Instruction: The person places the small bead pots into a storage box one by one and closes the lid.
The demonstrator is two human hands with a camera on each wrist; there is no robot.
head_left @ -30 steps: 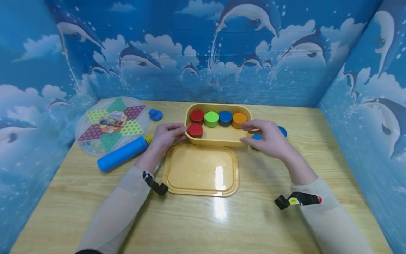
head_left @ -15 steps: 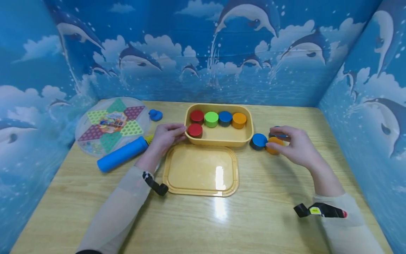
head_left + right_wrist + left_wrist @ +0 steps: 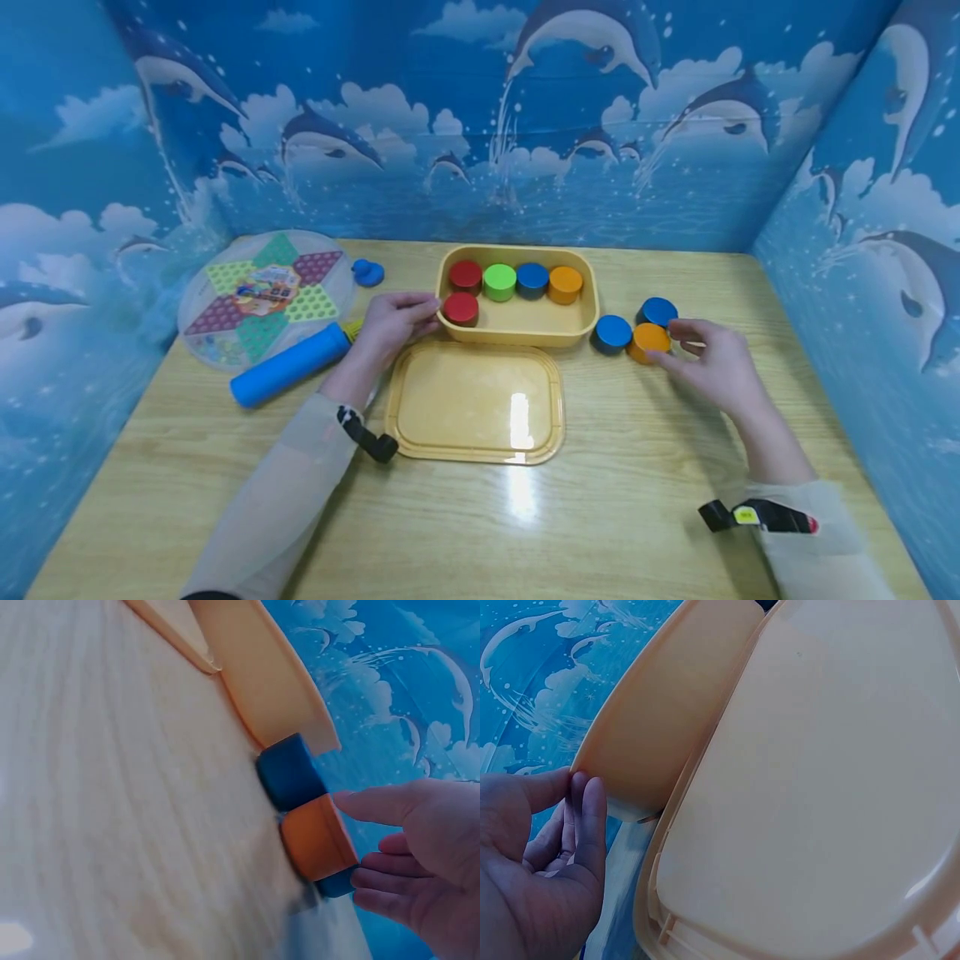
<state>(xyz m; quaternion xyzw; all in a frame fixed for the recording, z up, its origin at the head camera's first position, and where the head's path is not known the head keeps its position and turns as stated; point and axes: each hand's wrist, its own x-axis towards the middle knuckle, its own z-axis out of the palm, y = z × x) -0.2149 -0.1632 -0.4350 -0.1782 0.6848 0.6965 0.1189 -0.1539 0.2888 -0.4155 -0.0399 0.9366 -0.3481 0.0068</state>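
Observation:
A yellow oblong plastic container point(image 3: 514, 337) holds two red cylinders point(image 3: 461, 308), a green one, a blue one and an orange one, all short. My left hand point(image 3: 396, 327) pinches its left rim between thumb and fingers, close up in the left wrist view. To the right of the container, an orange cylinder point(image 3: 648, 342) stands on the table between two blue cylinders point(image 3: 612, 334). My right hand point(image 3: 718, 367) is at the orange cylinder, thumb and fingers spread beside its right edge. In the right wrist view the thumb and fingertips point(image 3: 364, 879) lie right at its top rim.
A flat yellow lid point(image 3: 476, 404) lies on the table before the container. At the left are a round game board point(image 3: 270, 296), a blue tube-shaped pump point(image 3: 288, 364) and a small blue rubber duck point(image 3: 367, 272). Dolphin-print walls point(image 3: 480, 192) close the back and sides.
My right hand has gone from the container's right end over to the cylinders on the table, then drawn slightly back toward me. My left hand keeps its place on the rim.

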